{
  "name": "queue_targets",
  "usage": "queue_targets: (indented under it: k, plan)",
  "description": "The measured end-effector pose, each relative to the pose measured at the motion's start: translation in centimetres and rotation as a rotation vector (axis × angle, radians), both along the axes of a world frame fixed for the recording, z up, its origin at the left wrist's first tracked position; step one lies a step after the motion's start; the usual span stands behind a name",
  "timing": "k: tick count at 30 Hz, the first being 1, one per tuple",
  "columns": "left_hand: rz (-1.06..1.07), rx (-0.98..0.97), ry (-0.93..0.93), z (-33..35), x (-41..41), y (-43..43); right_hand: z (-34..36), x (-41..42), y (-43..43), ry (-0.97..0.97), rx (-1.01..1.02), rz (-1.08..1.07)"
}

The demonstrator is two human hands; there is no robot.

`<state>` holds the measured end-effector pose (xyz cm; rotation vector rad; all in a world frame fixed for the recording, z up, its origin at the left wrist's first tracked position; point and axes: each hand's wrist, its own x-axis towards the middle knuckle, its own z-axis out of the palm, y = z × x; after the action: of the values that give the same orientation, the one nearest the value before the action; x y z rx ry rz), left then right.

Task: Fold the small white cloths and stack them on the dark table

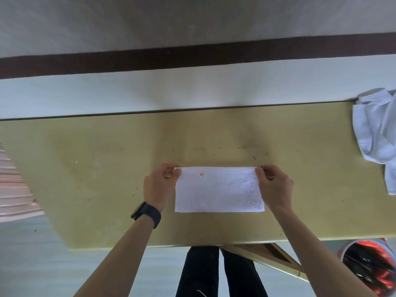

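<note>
A small white cloth (218, 191) lies flat on the yellowish table (107, 168), folded into a rectangle, with a small red label near its far left corner. My left hand (157, 185) pinches the far left corner of the cloth. My right hand (273, 185) pinches the far right corner. Both hands sit at the cloth's far edge, wrists toward me. A black watch is on my left wrist.
A heap of unfolded white cloths (377, 133) lies at the table's right end. A white wall with a dark stripe stands behind the table. A red-rimmed bin (368, 269) sits on the floor at lower right. A pink ribbed object (15, 185) is at the left edge.
</note>
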<state>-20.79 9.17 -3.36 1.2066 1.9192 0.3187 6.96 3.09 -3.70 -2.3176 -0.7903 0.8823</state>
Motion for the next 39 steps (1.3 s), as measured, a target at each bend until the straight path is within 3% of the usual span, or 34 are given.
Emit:
queue_targets:
  k: [8, 15, 19, 21, 24, 27, 34, 37, 39]
  plan:
    - [-0.118, 0.084, 0.146, -0.5, 0.4, -0.4, -1.0, -0.4, -0.2, -0.198, -0.015, 0.139]
    - [-0.196, 0.109, 0.200, -0.4, 0.3, -0.6, -0.6, -0.6, 0.2, -0.250, -0.062, 0.157]
    - [-0.372, 0.253, 0.320, -0.5, 0.0, -0.9, 1.1, -1.7, -2.2, -0.297, 0.062, 0.121]
    - [-0.575, 0.426, 0.417, -1.5, -0.9, -1.2, 1.8, -3.6, -4.3, -0.245, 0.064, 0.222]
    - [-0.746, 0.533, 0.458, -2.8, -2.2, -1.8, 1.8, -6.3, -5.8, -0.146, -0.138, 0.342]
    - [-0.718, 0.534, 0.489, -2.9, -2.5, -2.4, 1.2, -6.6, -4.2, -0.349, -0.264, 0.446]
    - [-0.700, 0.422, 0.499, -1.9, -1.0, -6.8, -0.5, -5.3, 4.7, -0.538, -0.096, 0.758]
    - [-0.697, 0.460, 0.432, -2.2, 0.7, -9.2, -1.0, -5.6, 5.4, -0.571, -0.053, 0.972]
    - [-0.656, 0.512, 0.423, -2.3, 1.2, -9.9, -0.7, -5.5, 3.9, -0.575, 0.076, 0.993]
